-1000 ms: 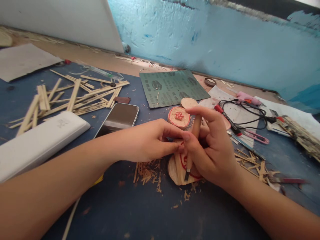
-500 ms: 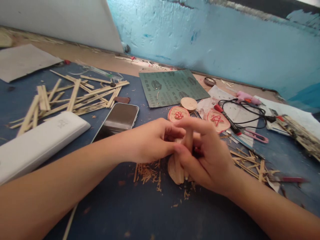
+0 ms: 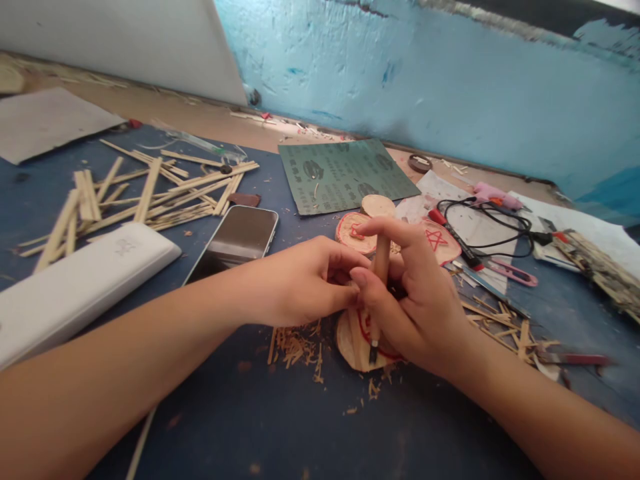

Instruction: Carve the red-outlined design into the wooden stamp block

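A round wooden slice [image 3: 355,343] with red markings lies on the blue table, partly hidden under my hands. My right hand [image 3: 415,293] is closed around a wooden-handled carving tool [image 3: 381,267], whose dark metal tip points down at the slice's near part. My left hand [image 3: 310,277] is closed at the slice's far left side, its fingertips against my right thumb; it seems to grip the slice's edge, though its fingers hide the contact. Wood shavings [image 3: 295,345] lie just left of the slice.
Behind my hands lie two red-marked slices [image 3: 350,230] [image 3: 440,241], a plain slice [image 3: 378,205] and green sandpaper [image 3: 345,175]. To the left are a phone [image 3: 240,233], a white box [image 3: 90,287] and wooden sticks [image 3: 150,193]; to the right, a black cable [image 3: 500,227] and a knife [image 3: 490,288].
My right hand has shifted slightly with the tool, whose shaft and tip now show more clearly. More of the slice's red marking is visible. My left hand has barely moved.
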A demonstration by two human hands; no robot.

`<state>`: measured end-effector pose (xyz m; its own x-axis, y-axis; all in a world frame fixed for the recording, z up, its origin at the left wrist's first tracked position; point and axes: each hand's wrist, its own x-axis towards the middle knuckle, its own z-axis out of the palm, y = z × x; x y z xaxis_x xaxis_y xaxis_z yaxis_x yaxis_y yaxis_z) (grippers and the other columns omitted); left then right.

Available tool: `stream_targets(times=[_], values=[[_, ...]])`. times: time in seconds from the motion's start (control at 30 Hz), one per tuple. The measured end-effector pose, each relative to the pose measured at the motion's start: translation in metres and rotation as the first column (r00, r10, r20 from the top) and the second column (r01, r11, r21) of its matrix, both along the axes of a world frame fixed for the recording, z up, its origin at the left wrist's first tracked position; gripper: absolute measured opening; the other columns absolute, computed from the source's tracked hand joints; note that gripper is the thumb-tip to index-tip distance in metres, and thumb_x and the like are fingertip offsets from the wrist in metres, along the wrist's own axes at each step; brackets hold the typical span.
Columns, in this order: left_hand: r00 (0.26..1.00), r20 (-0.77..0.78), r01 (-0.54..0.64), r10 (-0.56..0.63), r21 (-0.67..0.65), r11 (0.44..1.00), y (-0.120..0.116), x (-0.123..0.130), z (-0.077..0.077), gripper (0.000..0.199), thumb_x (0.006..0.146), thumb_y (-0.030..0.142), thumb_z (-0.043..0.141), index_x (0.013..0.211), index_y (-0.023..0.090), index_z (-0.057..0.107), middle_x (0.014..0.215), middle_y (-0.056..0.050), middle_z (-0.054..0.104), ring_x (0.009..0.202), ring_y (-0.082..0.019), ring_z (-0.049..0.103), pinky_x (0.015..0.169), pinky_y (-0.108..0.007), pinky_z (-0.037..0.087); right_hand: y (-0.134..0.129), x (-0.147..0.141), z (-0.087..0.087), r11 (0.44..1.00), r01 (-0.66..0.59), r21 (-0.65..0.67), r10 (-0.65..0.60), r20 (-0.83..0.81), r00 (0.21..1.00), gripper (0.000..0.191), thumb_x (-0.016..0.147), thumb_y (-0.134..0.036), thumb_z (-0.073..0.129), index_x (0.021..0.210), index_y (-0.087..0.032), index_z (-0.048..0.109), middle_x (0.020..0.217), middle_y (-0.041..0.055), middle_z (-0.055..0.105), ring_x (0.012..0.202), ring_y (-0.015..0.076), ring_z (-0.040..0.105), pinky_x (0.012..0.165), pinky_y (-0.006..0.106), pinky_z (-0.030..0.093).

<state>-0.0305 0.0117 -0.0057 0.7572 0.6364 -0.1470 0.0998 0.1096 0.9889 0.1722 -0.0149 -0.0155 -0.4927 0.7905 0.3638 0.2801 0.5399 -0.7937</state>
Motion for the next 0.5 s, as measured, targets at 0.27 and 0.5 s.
stream_targets(times=[0.27, 0.5], values=[[0.998, 0.056, -0.001, 0.002, -0.025, 1.000, -0.0006, 0.0027, -0.0026, 0.012, 0.098, 0.013, 0.066, 0.098, 0.017, 0.078, 0.097, 0.000, 0.079, 0.098, -0.017, 0.074, 0.088, -0.025, 0.055, -0.0018, 0.0013, -0.0011, 1.000, 0.006, -0.029, -0.007, -0.045, 0.999, 0.041, 0.108, -0.021, 0.060, 0.145, -0.029, 0.046, 0.076, -0.0050, 0.049, 0.059, 0.0139, 0.056, 0.050, 0.029, 0.050], [0.998, 0.055, 0.015, -0.012, -0.061, 0.998, 0.0003, 0.0025, -0.0056, 0.013, 0.100, 0.017, 0.065, 0.100, 0.016, 0.078, 0.097, -0.002, 0.080, 0.094, -0.016, 0.074, 0.089, -0.026, 0.055, -0.0022, 0.0012, -0.0007, 0.997, 0.065, -0.035, -0.068, -0.109, 0.992, 0.040, 0.108, -0.019, 0.058, 0.144, -0.029, 0.046, 0.079, -0.0041, 0.050, 0.060, 0.0137, 0.056, 0.050, 0.029, 0.049]])
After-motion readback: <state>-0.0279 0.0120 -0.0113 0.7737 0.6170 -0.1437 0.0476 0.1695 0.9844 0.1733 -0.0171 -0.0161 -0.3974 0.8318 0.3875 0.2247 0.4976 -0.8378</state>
